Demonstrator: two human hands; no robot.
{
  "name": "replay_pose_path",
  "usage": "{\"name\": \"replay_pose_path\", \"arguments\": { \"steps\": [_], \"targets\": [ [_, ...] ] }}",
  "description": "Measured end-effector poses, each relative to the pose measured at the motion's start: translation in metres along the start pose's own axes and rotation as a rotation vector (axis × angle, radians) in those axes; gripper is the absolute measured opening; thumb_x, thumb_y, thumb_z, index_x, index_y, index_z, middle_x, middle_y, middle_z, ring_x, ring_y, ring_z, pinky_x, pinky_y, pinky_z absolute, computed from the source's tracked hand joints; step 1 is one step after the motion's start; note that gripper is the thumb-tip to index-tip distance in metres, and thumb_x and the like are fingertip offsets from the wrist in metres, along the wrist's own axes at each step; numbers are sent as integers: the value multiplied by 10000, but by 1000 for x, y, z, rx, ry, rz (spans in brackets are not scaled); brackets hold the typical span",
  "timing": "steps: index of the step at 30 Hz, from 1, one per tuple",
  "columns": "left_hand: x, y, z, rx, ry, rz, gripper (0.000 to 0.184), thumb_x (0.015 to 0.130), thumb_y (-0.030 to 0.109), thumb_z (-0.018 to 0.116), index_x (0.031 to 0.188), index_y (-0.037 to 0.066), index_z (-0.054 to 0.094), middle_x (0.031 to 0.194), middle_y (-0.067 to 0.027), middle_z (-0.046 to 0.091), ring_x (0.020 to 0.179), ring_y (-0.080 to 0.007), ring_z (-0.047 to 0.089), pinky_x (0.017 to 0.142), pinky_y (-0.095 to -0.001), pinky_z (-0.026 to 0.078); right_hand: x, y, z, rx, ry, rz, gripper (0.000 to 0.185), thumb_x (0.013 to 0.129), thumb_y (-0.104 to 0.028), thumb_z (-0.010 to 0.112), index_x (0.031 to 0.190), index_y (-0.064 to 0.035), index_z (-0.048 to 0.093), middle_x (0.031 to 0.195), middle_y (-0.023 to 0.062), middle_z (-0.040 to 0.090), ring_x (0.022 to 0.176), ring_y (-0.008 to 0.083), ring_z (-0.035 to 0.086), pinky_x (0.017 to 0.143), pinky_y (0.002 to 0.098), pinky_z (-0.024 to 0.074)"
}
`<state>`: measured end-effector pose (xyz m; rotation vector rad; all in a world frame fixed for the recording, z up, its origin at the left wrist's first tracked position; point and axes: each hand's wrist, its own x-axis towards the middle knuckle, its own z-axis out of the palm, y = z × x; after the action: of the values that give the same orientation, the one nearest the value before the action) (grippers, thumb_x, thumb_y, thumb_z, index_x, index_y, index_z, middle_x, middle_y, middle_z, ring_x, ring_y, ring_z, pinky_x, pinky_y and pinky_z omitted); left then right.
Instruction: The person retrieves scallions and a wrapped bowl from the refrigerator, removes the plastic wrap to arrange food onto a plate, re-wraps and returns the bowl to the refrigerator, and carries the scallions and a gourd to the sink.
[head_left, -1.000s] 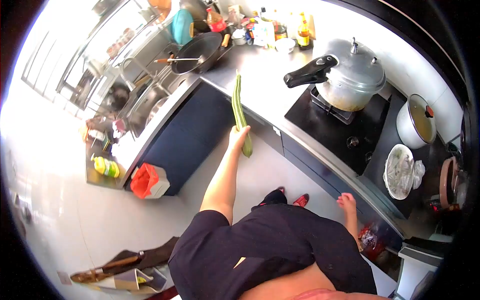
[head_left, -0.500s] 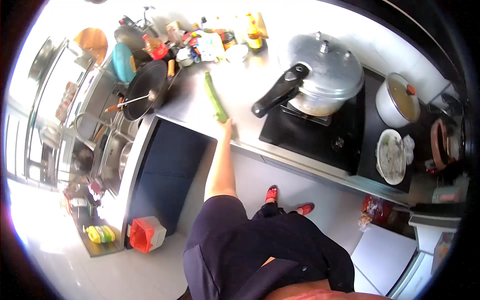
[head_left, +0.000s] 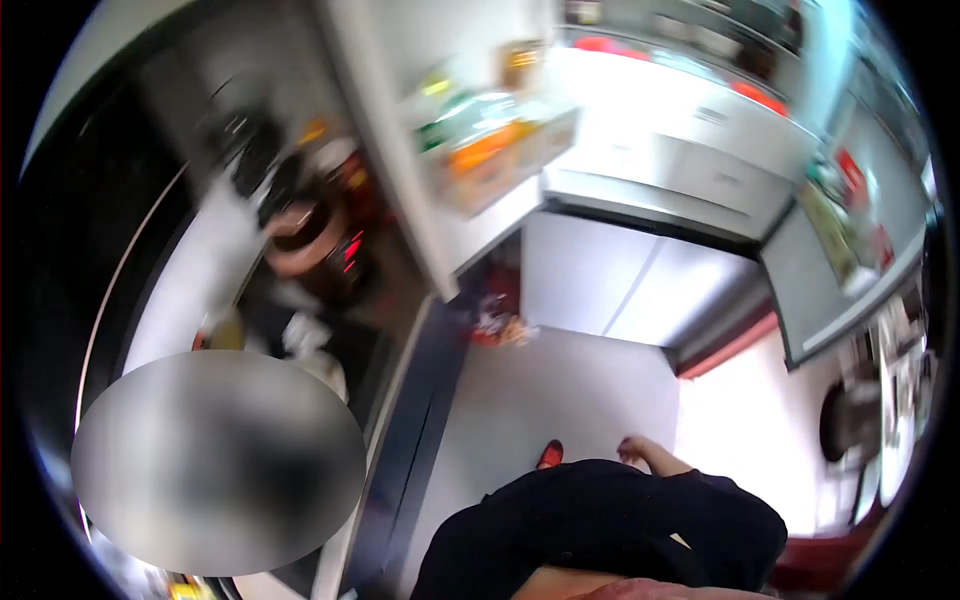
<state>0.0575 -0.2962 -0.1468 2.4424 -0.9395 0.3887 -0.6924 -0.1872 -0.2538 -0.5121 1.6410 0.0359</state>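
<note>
Beside the dark shirt (head_left: pixel 620 505), the right hand (head_left: pixel 630 449) hangs near a red slipper (head_left: pixel 551 455), its grip too blurred to tell. The left hand and long green gourd are out of view, their relation unclear. Farther off stand white drawers (head_left: pixel 690 165).

Shows a brown pot (head_left: pixel 298 245) on the dark counter (head_left: pixel 365 355) at left, near a white plastic bag (head_left: pixel 303 333). Includes a blurred box (head_left: pixel 500 180) with orange and green items, white drawers (head_left: pixel 690 150), and an open fridge door (head_left: pixel 805 285) at right.
</note>
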Motion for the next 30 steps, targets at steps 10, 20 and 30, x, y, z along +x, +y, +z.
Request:
{"name": "replay_pose_path", "arguments": {
  "steps": [10, 20, 30],
  "targets": [
    [-251, 388, 93, -276, -1455, 1057, 292, 837, 281, 692, 1013, 68, 599, 935, -102, 651, 833, -214, 600, 820, -391, 480, -244, -192, -217, -82, 851, -921, 215, 891, -254, 576, 975, -68, 643, 884, 129, 674, 797, 259, 646, 726, 362, 515],
    [-270, 842, -153, -1245, -1806, 1271, 185, 894, 56, 600, 1075, 17, 605, 959, -30, 639, 893, -96, 590, 810, -248, 473, -518, -301, -486, -856, 1810, -872, 115, 844, -88, 602, 949, -59, 638, 932, 131, 625, 927, 302, 594, 822, 389, 492],
    [-269, 1024, -291, -1876, -1224, 1903, 187, 767, -50, 629, 949, -9, 639, 873, -121, 682, 795, -231, 649, 710, -309, 510, -563, -284, -666, -760, 1235, 187, 258, 835, -261, 599, 980, -84, 720, 1033, 148, 680, 976, 306, 631, 853, 402, 495]
  ]
}}
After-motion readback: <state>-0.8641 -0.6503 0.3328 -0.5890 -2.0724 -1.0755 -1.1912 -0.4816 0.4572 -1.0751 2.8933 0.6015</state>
